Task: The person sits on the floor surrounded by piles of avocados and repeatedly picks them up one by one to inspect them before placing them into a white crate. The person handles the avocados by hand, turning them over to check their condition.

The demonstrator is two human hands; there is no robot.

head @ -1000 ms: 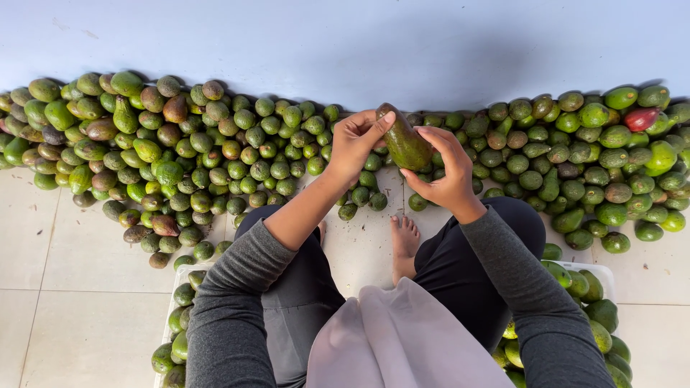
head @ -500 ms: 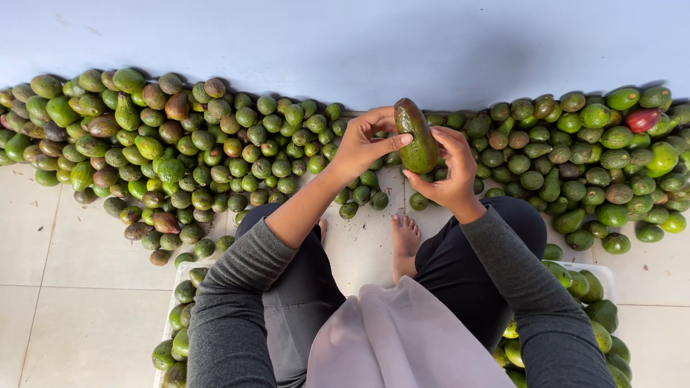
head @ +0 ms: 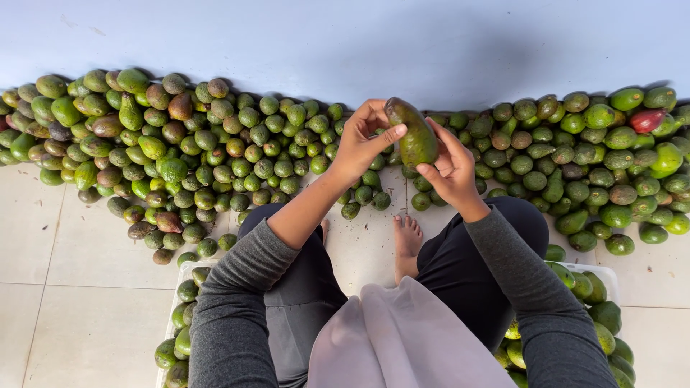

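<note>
At the bottom of the frame, white trays of avocados sit at lower left (head: 181,273) and lower right (head: 607,274) beside the seated person's knees. Above them, at centre, the left hand (head: 359,144) and right hand (head: 449,169) both grip one long green-brown avocado (head: 413,133), fingers closed around it. Beyond, a heap of avocados (head: 215,144) lies on the tiled floor (head: 65,251) along the wall (head: 345,43).

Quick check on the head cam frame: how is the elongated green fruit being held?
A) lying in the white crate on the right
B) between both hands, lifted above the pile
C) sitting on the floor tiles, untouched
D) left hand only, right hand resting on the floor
B: the elongated green fruit sits between the left hand and the right hand, fingers of both on it, raised over the pile of fruit.
</note>
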